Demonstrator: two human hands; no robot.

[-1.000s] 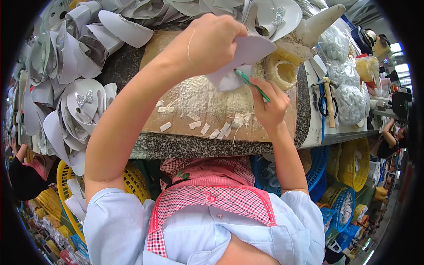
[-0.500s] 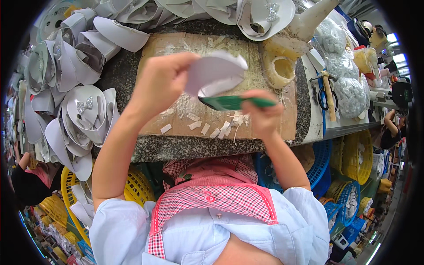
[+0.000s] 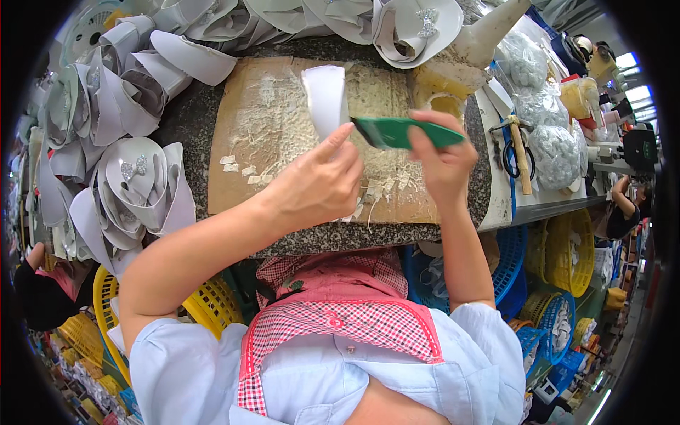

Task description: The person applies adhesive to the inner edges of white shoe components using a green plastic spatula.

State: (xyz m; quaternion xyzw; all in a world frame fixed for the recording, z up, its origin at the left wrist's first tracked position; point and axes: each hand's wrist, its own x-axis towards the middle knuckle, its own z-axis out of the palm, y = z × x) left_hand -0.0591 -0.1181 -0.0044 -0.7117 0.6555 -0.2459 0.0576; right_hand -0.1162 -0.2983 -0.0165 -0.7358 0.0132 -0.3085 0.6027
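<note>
So the curved white piece (image 3: 326, 95) was up over the middle of the cardboard sheet (image 3: 258, 117), standing out beyond your left hand (image 3: 319, 180). You had its near end pinched in your fingers, probably so most of its face stayed clear of your grip. Your right hand (image 3: 446, 163) was closed around a flat green tool (image 3: 407, 132), thumb against it, dark end pointing left, right by your left fingertip. Couldn't tell if it actually touched the piece.

The cardboard was crusty and littered with pale scraps (image 3: 382, 185), so I'd guess it was there to keep mess off the speckled slab (image 3: 184, 131). The yellowed, crusted pot (image 3: 443, 85) sat at the sheet's far right, handy for your right hand I reckon. Bow-trimmed white pieces (image 3: 134, 177) were heaped left, likely to leave your middle free. A wood-handled hammer (image 3: 523, 159) lay off right, beyond the slab.
</note>
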